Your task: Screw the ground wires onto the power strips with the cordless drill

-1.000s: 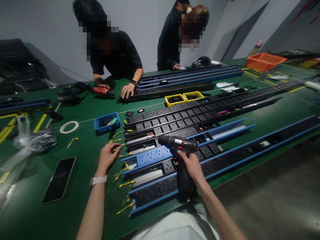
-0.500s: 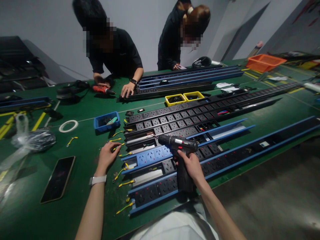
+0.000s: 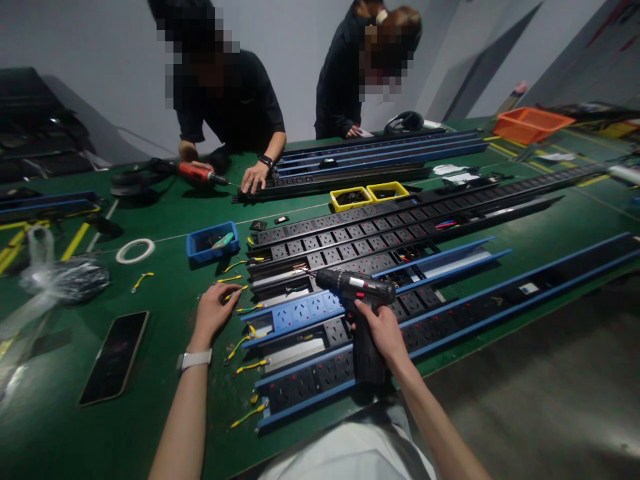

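My right hand (image 3: 383, 330) is wrapped round the grip of a black cordless drill (image 3: 357, 287). The drill points left, its bit lying over the open end of a black socket strip (image 3: 280, 270). At the strips' left ends, my left hand (image 3: 217, 308) pinches a short yellow-green wire (image 3: 239, 291) between thumb and fingers. More yellow-green wires (image 3: 253, 366) with ring ends stick out of the neighbouring strips. Below the drill's nose runs a strip with blue sockets (image 3: 300, 311). Nearest me lies a blue-edged strip with black sockets (image 3: 300, 385).
A blue bin (image 3: 213, 245), two yellow bins (image 3: 350, 199), a white ring (image 3: 135, 251), a phone (image 3: 115, 357) and a plastic bag (image 3: 70, 280) lie on the green table. Across it, one co-worker holds a red drill (image 3: 200, 175) beside more strips; another person bends over at the back.
The co-worker's red drill has shifted slightly up and left, its bit now pointing at the strip end by their other hand. My hands and the black drill stay nearly still.
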{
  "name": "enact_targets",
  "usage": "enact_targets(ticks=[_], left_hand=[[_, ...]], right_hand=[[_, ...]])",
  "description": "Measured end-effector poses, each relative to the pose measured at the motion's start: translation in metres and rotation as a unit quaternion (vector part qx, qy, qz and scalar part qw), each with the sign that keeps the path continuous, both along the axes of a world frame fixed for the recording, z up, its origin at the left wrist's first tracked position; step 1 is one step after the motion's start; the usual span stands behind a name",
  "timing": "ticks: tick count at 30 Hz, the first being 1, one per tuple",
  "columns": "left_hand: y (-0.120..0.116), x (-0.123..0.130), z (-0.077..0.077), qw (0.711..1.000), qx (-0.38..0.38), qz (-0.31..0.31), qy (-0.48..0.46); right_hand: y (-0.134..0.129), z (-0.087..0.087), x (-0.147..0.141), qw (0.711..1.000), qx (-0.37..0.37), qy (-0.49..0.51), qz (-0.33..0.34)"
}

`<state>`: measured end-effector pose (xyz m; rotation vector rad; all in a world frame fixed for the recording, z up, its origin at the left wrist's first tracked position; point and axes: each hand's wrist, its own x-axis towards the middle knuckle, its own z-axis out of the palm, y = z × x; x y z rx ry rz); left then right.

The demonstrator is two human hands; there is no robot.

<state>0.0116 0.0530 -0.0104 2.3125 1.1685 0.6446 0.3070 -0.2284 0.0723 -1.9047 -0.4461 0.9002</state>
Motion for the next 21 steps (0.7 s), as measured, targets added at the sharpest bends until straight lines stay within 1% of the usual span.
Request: enact_targets(ticks=[6, 13, 14, 16, 19, 21], left_hand=[[0.001, 0.0, 0.0, 1.0, -0.002, -0.001, 0.0], [0.0, 0.0, 0.0, 1.0, 0.001, -0.002, -0.001], [0.0, 0.0, 0.0, 1.0, 0.0, -0.002, -0.001], [0.0, 0.0, 0.0, 1.0, -0.003, -0.002, 0.001], [0.002, -0.001, -0.001, 1.0, -0.007, -0.005, 0.002], [0.003, -0.001, -0.002, 1.0, -0.008, -0.004, 0.002]], right_hand=[[0.002, 0.009, -0.003, 1.0, -0.001, 0.011, -0.005], [0.004, 0.009, -0.001, 1.0, -0.007, 0.007, 0.006], [0.004, 0.009, 0.0, 1.0, -0.022, -0.004, 0.011], [0.003, 0.011, 0.0, 0.995, -0.078, -0.055, 0.022], [-0.002, 0.017, -0.005, 0.974, -0.164, -0.149, 0.04], [-0.007, 0.022, -0.009, 0.966, -0.182, -0.175, 0.054]])
